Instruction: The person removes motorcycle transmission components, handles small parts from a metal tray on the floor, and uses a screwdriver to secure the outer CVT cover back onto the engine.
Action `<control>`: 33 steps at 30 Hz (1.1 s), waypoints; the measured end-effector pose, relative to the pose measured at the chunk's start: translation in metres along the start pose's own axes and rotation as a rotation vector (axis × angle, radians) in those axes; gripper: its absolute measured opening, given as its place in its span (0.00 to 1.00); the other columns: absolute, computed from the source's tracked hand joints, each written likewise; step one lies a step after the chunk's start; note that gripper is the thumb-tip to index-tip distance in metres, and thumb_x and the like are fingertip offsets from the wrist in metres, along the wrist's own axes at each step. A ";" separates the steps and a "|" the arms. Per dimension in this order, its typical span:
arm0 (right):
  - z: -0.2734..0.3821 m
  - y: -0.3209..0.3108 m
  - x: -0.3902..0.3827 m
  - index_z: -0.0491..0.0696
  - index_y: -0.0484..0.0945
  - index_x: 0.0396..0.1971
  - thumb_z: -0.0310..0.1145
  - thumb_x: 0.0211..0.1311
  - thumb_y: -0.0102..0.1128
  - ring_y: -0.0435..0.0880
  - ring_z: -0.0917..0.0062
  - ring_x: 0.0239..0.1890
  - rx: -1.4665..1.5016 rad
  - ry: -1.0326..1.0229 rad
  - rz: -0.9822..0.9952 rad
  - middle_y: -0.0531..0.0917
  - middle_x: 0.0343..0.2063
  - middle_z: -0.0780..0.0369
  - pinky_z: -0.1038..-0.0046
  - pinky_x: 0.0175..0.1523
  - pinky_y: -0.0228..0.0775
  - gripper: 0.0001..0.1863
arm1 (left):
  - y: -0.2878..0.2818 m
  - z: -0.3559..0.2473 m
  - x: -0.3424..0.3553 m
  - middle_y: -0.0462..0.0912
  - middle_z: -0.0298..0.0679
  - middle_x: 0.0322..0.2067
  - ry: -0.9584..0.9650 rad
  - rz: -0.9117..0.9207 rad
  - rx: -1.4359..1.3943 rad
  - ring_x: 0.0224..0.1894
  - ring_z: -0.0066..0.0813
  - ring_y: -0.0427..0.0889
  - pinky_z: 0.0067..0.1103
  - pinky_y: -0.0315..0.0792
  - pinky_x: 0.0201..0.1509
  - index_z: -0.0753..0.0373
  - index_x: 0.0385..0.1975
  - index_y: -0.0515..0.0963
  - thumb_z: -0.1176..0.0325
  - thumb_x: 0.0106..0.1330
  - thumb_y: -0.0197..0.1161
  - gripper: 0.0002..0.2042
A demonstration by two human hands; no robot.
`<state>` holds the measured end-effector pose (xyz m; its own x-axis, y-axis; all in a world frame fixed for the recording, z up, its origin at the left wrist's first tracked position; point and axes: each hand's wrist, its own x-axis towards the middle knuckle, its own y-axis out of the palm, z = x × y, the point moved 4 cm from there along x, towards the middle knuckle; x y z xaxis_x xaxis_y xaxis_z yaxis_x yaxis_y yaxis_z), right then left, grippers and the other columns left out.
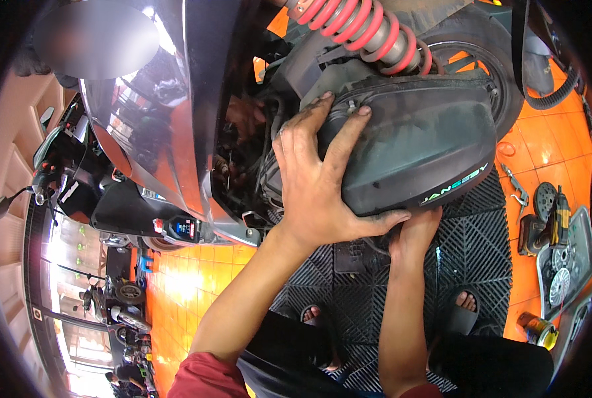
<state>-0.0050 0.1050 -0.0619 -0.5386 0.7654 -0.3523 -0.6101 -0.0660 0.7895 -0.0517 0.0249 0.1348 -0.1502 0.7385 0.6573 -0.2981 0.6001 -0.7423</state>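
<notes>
My left hand grips a black plastic housing cover on the scooter, its fingertips over the upper left end and its thumb along the lower edge. My right hand reaches under that cover's lower edge, its fingers hidden behind it. A red coil shock absorber rises above the cover, with the rear wheel partly visible behind. The glossy dark body panel is to the left, beside a shadowed opening with hoses.
A black rubber mat lies under my sandalled feet on orange tiles. At the right are a yellow power drill, an air gun, a metal tray and a can. Several parked motorbikes and another person are at lower left.
</notes>
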 end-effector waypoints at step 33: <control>-0.015 -0.008 0.007 0.48 0.75 0.46 0.35 0.64 0.58 0.80 0.80 0.39 0.229 0.265 0.116 0.80 0.40 0.67 0.76 0.41 0.72 0.13 | 0.002 0.001 -0.001 0.64 0.60 0.57 0.003 -0.008 -0.008 0.60 0.57 0.64 0.45 0.60 0.63 0.63 0.60 0.70 0.37 0.26 0.78 0.56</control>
<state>-0.0121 0.1011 -0.0781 -0.7470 0.5666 -0.3478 -0.4060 0.0254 0.9135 -0.0535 0.0253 0.1325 -0.1447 0.7345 0.6630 -0.2917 0.6086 -0.7379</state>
